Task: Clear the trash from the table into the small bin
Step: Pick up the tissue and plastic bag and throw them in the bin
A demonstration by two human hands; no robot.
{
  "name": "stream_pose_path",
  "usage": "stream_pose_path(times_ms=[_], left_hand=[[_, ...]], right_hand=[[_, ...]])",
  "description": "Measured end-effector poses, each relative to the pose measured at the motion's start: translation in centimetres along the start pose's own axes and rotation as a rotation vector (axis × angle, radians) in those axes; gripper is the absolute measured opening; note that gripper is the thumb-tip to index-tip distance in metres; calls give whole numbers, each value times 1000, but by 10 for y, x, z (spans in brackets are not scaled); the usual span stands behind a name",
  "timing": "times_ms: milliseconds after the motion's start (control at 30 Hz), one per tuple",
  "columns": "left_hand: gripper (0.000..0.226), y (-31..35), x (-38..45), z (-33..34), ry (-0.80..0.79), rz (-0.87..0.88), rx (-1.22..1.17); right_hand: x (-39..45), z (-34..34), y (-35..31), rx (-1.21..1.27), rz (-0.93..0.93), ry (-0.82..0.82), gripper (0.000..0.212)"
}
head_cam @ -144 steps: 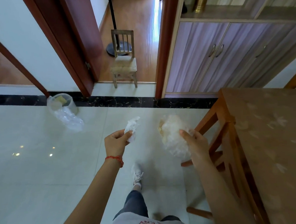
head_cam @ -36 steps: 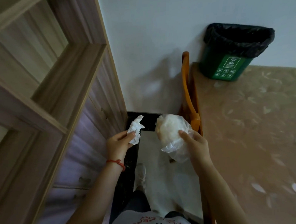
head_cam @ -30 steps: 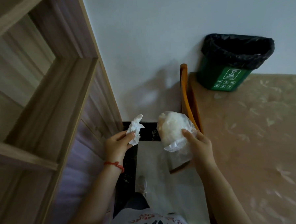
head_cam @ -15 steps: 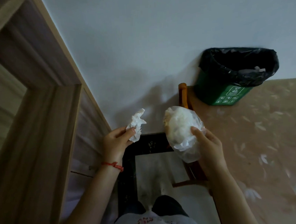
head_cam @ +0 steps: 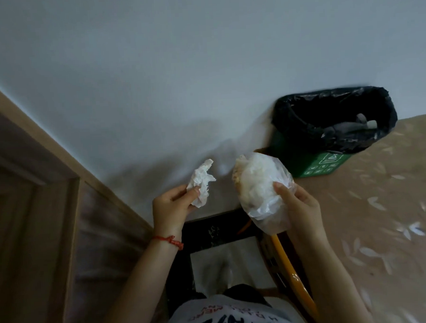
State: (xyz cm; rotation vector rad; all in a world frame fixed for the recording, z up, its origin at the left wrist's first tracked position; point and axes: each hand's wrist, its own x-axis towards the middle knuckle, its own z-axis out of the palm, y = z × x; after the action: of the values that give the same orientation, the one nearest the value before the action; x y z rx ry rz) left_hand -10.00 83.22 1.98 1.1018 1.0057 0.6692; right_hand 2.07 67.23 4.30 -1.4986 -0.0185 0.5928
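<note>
Your left hand pinches a tissue; your right hand grips a plastic bag with pale clumped stuff inside. Both are near the bin on the table; its black liner holds grey scraps.

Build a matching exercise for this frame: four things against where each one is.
Things:
1. crumpled tissue
2. plastic bag
3. small green bin
4. red string bracelet

Places:
A. standing on the table by the wall
B. pinched in the left hand
C. round the left wrist
D. held in the right hand

Pairs: 1-B, 2-D, 3-A, 4-C
</note>
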Motion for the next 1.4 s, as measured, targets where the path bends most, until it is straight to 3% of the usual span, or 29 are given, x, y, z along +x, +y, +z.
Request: stream_pose_path(times_ms=[300,400,500,633,867,1100,1400], left_hand=[[29,9,53,78,-224,-27,114],[7,13,62,105,-347,-50,153],[8,17,72,133,-475,-68,186],[30,25,87,162,-616,-65,244],[17,36,122,193,-812,-40,320],[15,41,135,212,-923,-101,305],[13,60,133,265,-974,26,261]], right_hand=[[44,-20,-14,70,-3,174,2],[49,-30,-14,132,22,271,3],[51,-38,-16,179,23,367,4],[52,-41,-23,260,13,468,16],[59,-27,-28,384,-13,615,5],[59,-19,-30,438,-29,740,4],[58,-31,-42,466,-77,799,5]])
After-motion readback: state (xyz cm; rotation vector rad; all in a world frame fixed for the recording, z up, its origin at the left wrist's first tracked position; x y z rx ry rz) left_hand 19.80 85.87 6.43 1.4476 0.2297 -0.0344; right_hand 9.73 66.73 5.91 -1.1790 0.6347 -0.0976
